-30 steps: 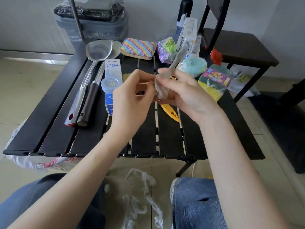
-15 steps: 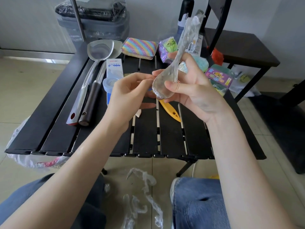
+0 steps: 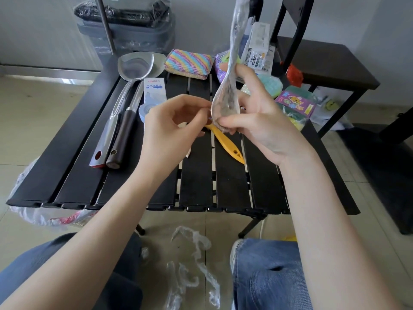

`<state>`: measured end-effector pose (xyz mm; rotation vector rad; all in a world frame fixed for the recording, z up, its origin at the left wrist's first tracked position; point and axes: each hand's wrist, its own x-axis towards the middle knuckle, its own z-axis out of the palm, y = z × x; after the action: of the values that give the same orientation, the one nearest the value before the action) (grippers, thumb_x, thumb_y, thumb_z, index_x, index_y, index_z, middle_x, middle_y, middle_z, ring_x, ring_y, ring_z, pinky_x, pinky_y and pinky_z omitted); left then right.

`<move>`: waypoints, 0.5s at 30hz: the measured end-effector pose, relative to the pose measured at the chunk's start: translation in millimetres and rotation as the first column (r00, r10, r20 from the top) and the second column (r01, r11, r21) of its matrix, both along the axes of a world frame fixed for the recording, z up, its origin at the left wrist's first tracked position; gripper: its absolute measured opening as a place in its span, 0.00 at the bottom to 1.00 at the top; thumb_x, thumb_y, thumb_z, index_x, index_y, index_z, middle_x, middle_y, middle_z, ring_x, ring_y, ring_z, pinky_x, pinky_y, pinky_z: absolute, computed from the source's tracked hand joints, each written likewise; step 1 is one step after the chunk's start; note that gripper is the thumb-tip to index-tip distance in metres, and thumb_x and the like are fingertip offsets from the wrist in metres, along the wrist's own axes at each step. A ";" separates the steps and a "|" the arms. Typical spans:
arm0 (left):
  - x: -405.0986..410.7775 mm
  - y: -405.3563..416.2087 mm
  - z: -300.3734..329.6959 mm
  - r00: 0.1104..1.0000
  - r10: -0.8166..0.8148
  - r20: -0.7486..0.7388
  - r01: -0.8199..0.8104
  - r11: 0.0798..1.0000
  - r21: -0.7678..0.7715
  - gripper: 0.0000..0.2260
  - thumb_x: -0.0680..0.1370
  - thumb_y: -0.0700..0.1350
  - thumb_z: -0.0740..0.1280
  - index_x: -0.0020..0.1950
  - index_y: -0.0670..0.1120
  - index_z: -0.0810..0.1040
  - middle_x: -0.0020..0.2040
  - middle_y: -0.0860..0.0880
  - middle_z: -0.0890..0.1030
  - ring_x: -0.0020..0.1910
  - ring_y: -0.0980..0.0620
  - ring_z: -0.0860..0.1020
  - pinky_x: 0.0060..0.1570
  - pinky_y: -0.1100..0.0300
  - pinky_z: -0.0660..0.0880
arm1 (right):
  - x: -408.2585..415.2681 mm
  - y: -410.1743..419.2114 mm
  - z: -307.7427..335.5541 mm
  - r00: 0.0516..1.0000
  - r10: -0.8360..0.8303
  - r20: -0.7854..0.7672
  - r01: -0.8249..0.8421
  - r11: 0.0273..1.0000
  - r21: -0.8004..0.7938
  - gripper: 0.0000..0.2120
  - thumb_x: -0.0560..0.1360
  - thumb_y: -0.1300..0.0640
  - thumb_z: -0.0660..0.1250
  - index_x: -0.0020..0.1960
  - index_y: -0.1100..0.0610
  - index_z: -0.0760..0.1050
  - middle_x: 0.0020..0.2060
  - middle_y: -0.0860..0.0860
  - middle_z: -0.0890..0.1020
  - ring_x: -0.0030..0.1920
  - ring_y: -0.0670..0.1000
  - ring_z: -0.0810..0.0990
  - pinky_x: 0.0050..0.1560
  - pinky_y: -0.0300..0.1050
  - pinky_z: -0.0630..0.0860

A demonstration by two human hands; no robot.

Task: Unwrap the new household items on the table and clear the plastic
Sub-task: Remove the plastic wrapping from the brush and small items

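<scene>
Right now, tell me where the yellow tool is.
In the head view the yellow tool lies flat on the black slatted table, centre, below both hands, right of the two spatula handles.

Spoon [image 3: 225, 104]: wrapped in clear plastic, upright, bowl down, handle up, above the table [image 3: 196, 175]. Plastic scraps [image 3: 196, 265]: crumpled, clear, on the floor.

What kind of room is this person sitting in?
Probably a room at home: a tiled floor, a low black slatted folding table spread with new kitchen spatulas and sponges, and a dark chair behind.
</scene>
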<state>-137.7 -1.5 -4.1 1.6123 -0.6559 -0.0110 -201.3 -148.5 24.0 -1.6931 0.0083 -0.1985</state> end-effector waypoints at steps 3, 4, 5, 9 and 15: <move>1.4 1.2 1.1 0.989 -0.085 -0.117 0.080 0.996 -0.042 0.07 0.78 0.37 0.65 0.47 0.47 0.80 0.40 0.54 0.84 0.42 0.56 0.83 0.40 0.56 0.81 | -0.1 1.3 2.0 1.000 -0.012 -0.004 0.012 1.000 0.004 0.33 0.73 0.73 0.65 0.65 0.41 0.64 0.50 0.63 0.78 0.47 0.55 0.79 0.44 0.48 0.75; 1.5 2.4 1.3 0.989 -0.102 -0.107 0.098 0.994 -0.042 0.07 0.78 0.37 0.65 0.48 0.47 0.80 0.41 0.53 0.84 0.43 0.56 0.83 0.40 0.55 0.82 | 0.0 0.4 2.1 1.000 -0.019 -0.018 0.019 1.000 0.005 0.34 0.73 0.73 0.65 0.68 0.43 0.63 0.48 0.60 0.79 0.47 0.55 0.79 0.43 0.47 0.76; 1.8 3.4 1.1 0.991 -0.109 -0.076 0.106 0.994 -0.033 0.07 0.78 0.37 0.65 0.49 0.47 0.80 0.42 0.52 0.84 0.43 0.55 0.83 0.40 0.55 0.82 | 0.2 -0.5 2.2 0.999 -0.029 -0.034 0.029 1.000 0.003 0.35 0.73 0.73 0.65 0.71 0.46 0.61 0.47 0.57 0.79 0.47 0.54 0.79 0.42 0.45 0.76; 2.7 6.1 -3.1 0.980 -0.038 0.195 0.026 0.998 0.061 0.09 0.76 0.39 0.69 0.54 0.49 0.81 0.45 0.50 0.84 0.43 0.55 0.82 0.41 0.55 0.82 | -0.2 -2.6 2.5 0.997 -0.051 -0.063 0.052 0.998 0.017 0.37 0.73 0.72 0.66 0.75 0.51 0.58 0.44 0.52 0.79 0.43 0.51 0.79 0.38 0.41 0.75; 5.4 5.3 -7.3 0.862 0.067 0.503 -0.128 0.988 0.088 0.05 0.76 0.39 0.69 0.49 0.42 0.84 0.42 0.52 0.83 0.40 0.62 0.79 0.36 0.71 0.76 | -2.6 -2.2 4.6 0.995 -0.031 -0.096 0.035 0.999 0.039 0.33 0.73 0.72 0.66 0.73 0.52 0.61 0.41 0.52 0.79 0.39 0.48 0.79 0.34 0.40 0.75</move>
<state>-132.2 3.9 -11.5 1.7758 -0.9844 0.4674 -203.9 -150.7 28.6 -1.6614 0.1104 -0.1412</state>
